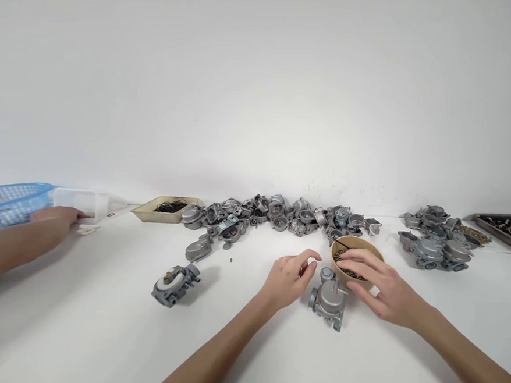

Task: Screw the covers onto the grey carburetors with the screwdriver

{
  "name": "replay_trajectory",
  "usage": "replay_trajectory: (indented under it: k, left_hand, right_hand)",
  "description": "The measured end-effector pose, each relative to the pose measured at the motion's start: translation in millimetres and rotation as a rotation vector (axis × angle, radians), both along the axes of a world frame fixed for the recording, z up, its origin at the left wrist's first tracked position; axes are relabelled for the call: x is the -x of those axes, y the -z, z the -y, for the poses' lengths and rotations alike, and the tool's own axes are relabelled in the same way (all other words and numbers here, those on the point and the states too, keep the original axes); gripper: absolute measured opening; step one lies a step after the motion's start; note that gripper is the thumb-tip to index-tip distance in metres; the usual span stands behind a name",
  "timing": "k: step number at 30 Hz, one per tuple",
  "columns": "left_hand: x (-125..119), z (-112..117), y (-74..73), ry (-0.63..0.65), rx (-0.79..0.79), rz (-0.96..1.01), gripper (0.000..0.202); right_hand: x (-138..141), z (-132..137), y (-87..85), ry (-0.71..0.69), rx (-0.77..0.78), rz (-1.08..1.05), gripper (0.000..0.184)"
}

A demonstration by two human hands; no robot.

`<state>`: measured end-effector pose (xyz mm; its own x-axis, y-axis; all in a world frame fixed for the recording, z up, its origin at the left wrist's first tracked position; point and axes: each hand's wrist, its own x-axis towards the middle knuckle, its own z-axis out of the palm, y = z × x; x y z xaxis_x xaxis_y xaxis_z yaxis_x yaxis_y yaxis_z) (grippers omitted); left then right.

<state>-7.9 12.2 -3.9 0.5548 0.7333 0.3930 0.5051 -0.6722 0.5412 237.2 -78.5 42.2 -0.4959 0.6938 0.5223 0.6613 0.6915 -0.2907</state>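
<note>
My left hand (pixel 290 278) hovers just left of a grey metal carburetor (pixel 329 298), its fingers loosely bent, thumb and forefinger apart, nothing between them. Beside that carburetor stands a tan bowl (pixel 367 247) full of small brass-coloured screws (pixel 344 262). Over the bowl's near right side is my right hand (pixel 378 285), fingers apart and tips over the screws; no held piece shows. Part of the bowl's contents is hidden behind the fingers. Farther left lies another carburetor body (pixel 173 285), its open side up with a white and brass part inside.
Along the wall runs a heap of carburetor parts (pixel 278 213), with a smaller group (pixel 436 243) at right. A beige tray (pixel 166 209) holds black rings; a dark tray (pixel 510 232) holds small parts. Another person's hand (pixel 58 216) reaches near a blue basket (pixel 13 202).
</note>
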Motion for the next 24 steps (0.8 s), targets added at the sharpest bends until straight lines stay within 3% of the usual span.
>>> replay_trajectory:
  k: [4, 10, 16, 24]
  left_hand:
    - [-1, 0, -1.0, -0.046, 0.050, -0.030, 0.033]
    - [-1, -1, -3.2, -0.102, 0.077, -0.067, 0.030]
    - [-2, -2, -3.0, -0.138, 0.086, -0.107, 0.026]
    - [0, -8, -0.8, -0.180, 0.096, -0.158, 0.024]
  right_hand:
    - [21, 10, -2.4, 0.069, 0.295, 0.109, 0.045]
    - [24, 10, -6.0, 0.133, 0.597, 0.223, 0.066]
    - [19, 5, -13.2, 0.100, 0.704, 0.201, 0.075]
    - [18, -5, -11.4, -0.023, 0.717, 0.175, 0.072]
